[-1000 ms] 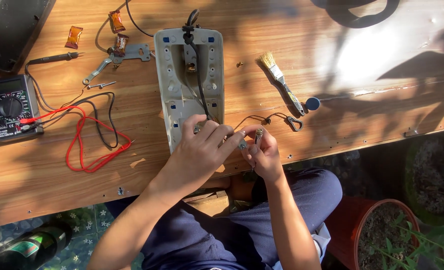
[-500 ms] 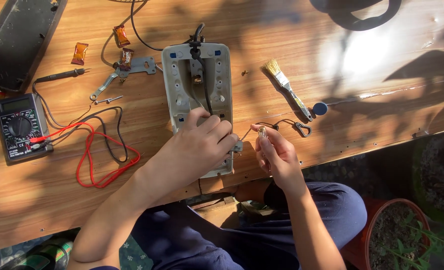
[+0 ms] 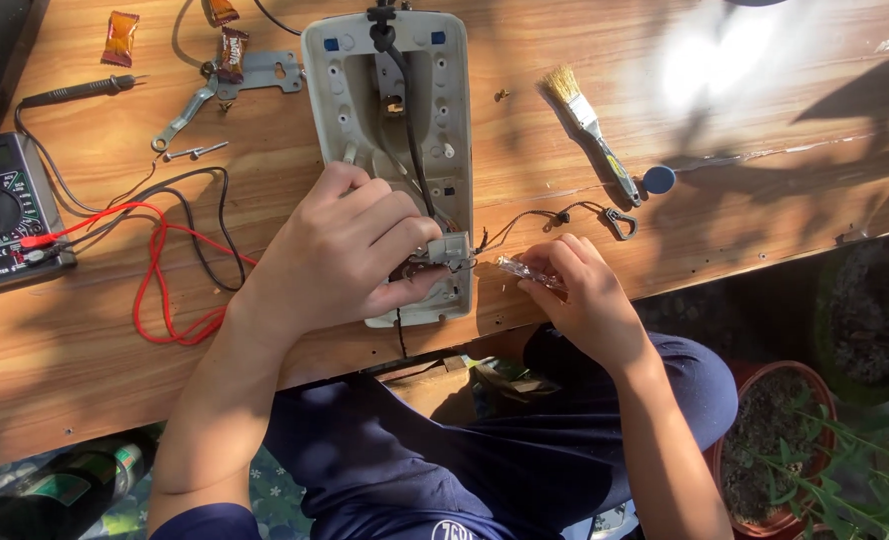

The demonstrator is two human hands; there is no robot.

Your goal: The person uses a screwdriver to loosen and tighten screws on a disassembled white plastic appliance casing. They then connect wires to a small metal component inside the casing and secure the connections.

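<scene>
Head cam, looking straight down at a wooden workbench (image 3: 765,150). Grey plastic housing (image 3: 390,130), opened, lies inner side up with its long axis running away from the person, near end at the bench's front edge. A black cable (image 3: 412,130) enters at the far end and runs down the middle of the shell.

Left hand (image 3: 340,255) sits over the housing's near half, fingers curled, pinching a small grey connector block (image 3: 452,248) at the shell's right edge. The block's long axis runs roughly left-right, its open end facing right toward the other hand. Thin wires run from it toward the housing.

Right hand (image 3: 590,290) is just right of the housing, closed around a slim clear-handled tool (image 3: 525,270), probably a small screwdriver. The tool's axis is nearly horizontal, tip pointing left at the block and near it; can't tell if it touches. So block and tool are roughly in line, facing each other, left hand closer to the block.

Beyond the right hand: a thin black lead ending in a small clip (image 3: 620,222), a paintbrush (image 3: 590,130) lying diagonally, and a small blue cap (image 3: 659,179).

Left side: digital multimeter (image 3: 5,215) with red and black test leads (image 3: 165,270) looped on the bench, a metal bracket (image 3: 230,82), and wrapped candies (image 3: 120,37) at the far edge.
</scene>
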